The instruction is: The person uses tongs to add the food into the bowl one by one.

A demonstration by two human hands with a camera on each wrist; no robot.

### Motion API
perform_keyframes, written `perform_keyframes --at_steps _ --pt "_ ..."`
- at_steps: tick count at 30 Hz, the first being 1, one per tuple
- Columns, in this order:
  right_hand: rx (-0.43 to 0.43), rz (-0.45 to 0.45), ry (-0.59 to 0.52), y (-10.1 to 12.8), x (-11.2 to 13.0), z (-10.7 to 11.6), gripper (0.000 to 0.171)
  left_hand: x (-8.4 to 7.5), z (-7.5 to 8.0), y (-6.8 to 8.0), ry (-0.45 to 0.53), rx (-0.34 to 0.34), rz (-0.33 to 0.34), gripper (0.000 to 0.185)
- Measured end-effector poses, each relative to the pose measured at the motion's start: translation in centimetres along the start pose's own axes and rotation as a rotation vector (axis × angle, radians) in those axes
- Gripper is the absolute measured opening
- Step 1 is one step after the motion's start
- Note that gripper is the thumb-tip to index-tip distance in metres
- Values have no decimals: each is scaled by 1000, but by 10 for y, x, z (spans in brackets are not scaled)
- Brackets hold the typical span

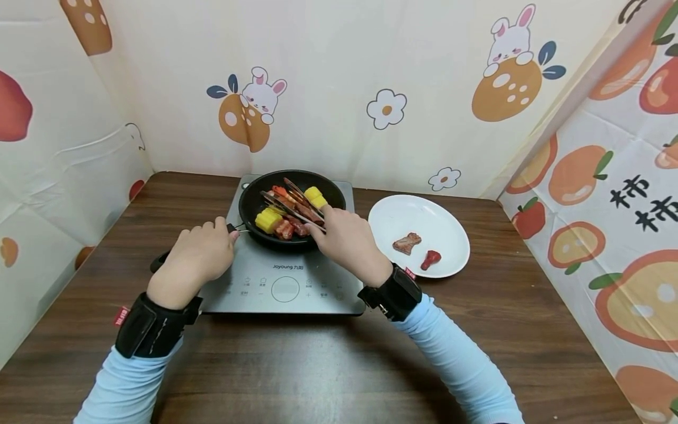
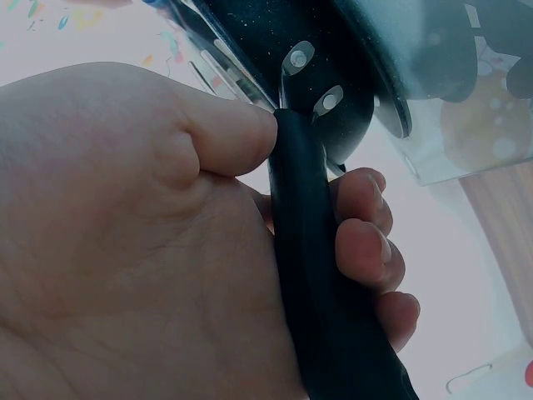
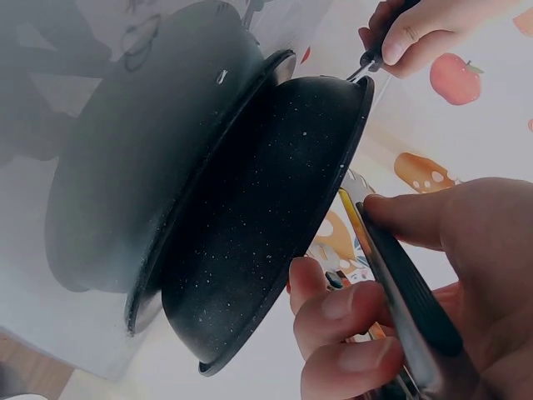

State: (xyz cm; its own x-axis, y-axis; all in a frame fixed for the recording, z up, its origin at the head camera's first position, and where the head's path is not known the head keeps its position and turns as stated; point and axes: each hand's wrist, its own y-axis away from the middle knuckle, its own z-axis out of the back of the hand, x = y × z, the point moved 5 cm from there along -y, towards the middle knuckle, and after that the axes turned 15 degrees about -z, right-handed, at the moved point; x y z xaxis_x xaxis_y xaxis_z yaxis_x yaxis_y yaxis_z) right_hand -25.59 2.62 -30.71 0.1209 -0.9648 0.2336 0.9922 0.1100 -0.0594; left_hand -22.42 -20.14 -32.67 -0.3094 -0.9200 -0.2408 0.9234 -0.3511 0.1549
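Note:
My left hand (image 1: 193,256) grips the black handle (image 2: 304,225) of a frying pan (image 1: 251,203), fingers wrapped round it in the left wrist view. The pan is on a silver induction cooker (image 1: 228,294). My right hand (image 1: 349,238) holds metal tongs (image 3: 420,312) with dark grips, their arms reaching over the food in the pan. Yellow corn pieces (image 1: 269,220) lie at the pan's left and right, with reddish meat (image 1: 284,229) between them. In the right wrist view, the pan's speckled outer wall hides most of the food. Whether the tongs pinch a piece, I cannot tell.
Right of the cooker stands a white plate (image 1: 457,238) bearing a browned meat piece (image 1: 406,243) and a small red piece (image 1: 431,259). All stand on a brown wooden table (image 1: 296,365). Printed cloth walls (image 1: 328,70) enclose its back and sides.

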Motion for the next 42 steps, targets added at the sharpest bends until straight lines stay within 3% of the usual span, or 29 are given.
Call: perform_keyframes --at_steps 8,23,32,42 --pt "-36 4 -13 6 -2 2 41 -1 0 1 1 -2 -6 42" --pt "-21 -49 -40 18 -18 10 46 0 2 1 -3 1 3 43" --pt "-44 -98 -55 34 -45 17 44 -1 0 -1 -12 -1 -9 45" --pt "-64 -178 -50 58 -93 26 33 0 0 0 -5 5 -2 44"
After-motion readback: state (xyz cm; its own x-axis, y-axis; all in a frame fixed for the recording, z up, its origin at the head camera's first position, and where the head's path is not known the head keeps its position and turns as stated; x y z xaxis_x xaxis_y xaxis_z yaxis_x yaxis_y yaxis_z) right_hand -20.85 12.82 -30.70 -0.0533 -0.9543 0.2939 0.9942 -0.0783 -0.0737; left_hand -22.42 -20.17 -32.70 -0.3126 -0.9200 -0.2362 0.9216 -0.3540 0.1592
